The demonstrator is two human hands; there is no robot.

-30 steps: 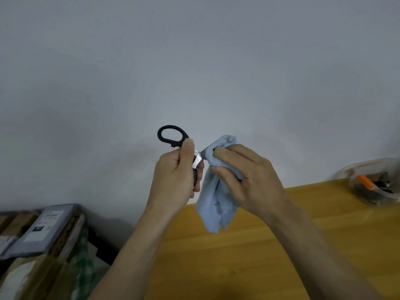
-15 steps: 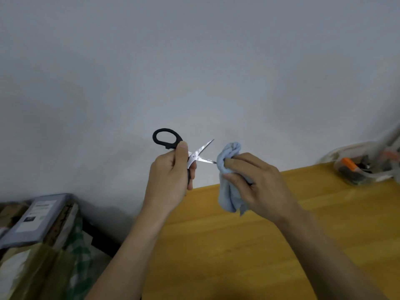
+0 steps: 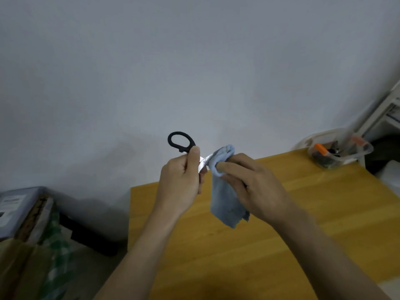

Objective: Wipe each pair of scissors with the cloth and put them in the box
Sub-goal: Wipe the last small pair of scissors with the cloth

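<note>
Far left, off the bench: a grey flat package with a white label (image 3: pixel 15 207) lies on stacked cardboard beside a green-and-white checked fabric (image 3: pixel 56 232). Not part of the task.

Centre left: left hand (image 3: pixel 180 182) is clenched around the lower handle of the black-handled steel scissors (image 3: pixel 184 146), thumb laid along the pivot side. One black finger loop stands free above the thumb. Scissors are held in the air above the near-left corner of the yellow wooden bench (image 3: pixel 303 224), touching nothing but the hand and the cloth.

Centre: only a short stretch of bright blade shows between the thumb and the cloth; the rest is buried in the fold. Whether the blades are apart cannot be told.

Centre right: right hand (image 3: pixel 253 185) pinches the pale blue cloth (image 3: pixel 225 191) around the blades, its loose end hanging down.

Far right, at the back edge of the bench: clear plastic box (image 3: pixel 339 152) with orange-handled items inside, blurred; well apart from both hands.

Step, as judged: wiping the blades of this pair; boxing not yet done.

Next move calls for drawing the cloth along the blades towards the tips, fingers kept behind the fold and off the edges, then a long reach rightward to the box.
</note>
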